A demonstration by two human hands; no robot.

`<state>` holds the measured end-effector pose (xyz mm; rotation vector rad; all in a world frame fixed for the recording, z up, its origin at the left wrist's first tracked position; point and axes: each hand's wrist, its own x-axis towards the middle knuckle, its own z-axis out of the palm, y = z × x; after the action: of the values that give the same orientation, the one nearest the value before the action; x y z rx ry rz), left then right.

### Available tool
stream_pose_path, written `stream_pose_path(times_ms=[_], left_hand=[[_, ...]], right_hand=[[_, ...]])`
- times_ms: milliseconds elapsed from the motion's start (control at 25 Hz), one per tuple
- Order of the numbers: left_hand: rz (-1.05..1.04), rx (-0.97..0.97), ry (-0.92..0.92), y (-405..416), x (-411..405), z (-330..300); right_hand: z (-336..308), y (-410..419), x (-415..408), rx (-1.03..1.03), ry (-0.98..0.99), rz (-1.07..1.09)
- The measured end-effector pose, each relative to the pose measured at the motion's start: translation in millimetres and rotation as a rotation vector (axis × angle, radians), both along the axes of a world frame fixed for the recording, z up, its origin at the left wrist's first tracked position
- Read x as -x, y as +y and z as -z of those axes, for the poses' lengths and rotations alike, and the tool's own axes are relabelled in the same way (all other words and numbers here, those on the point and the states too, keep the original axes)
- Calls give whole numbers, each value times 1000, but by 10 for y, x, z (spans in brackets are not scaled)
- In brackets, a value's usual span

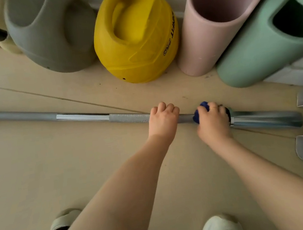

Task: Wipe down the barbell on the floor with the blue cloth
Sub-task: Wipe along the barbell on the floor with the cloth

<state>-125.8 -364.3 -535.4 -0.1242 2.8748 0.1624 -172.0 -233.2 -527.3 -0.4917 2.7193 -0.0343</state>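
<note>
Barbell [124,118] under both hands, blue cloth [200,112] in right hand [213,122]

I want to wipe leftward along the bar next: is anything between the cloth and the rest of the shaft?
Yes. The left hand grips the grey steel barbell just left of the blue cloth held in the right hand. Beyond it, the shaft looks clear.
</note>
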Motion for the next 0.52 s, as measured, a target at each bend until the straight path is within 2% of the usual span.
stream_pose_path(times_ms=[120,280,320,400,520], left_hand=[[14,-7,7,-18,34,-42],[7,-22,-54,-72,156,-52],[5,-31,-80,-82,188,-63],[22,3,-99,-103,221,-80],[53,2,-103,-129,245,-70]], right_hand=[[16,-32,26,104,-66,-215],[-96,214,290,-123,82,-37],[-95,116,228,-147,61,5],[-81,-120,98,-58,-30,10],[-57,-122,129,71,-61,-113]])
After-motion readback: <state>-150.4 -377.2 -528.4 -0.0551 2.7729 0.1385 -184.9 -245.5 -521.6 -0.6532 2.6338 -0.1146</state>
